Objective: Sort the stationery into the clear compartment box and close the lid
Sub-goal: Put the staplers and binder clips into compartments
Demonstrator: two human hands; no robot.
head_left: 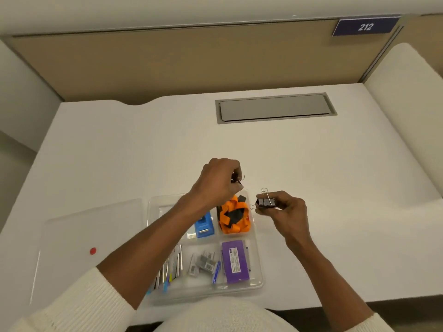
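The right hand (281,207) pinches a black binder clip (265,202) between thumb and fingertips, held in the air just right of the box (257,281); the clip's wire handles stick up and toward the left hand. The left hand (219,182) is curled shut above the box's far right corner, its fingers closed on another clip (237,179), of which only a dark edge and wire loop show past the knuckles. The two hands are near each other but apart, the left one farther from the body.

Directly below the left hand and just left of the right hand lies the compartment with an orange and black strap (233,218). Nearer the body from it sits a purple case (236,261). Under the left wrist is a blue stapler (204,225); under the left forearm, staple packs (203,263) and a row of pens (171,271), partly hidden by the arm.

The clear lid (72,238), with a red dot (93,251), lies flat on the desk (335,176) left of the left forearm, beside the box, which stands open.
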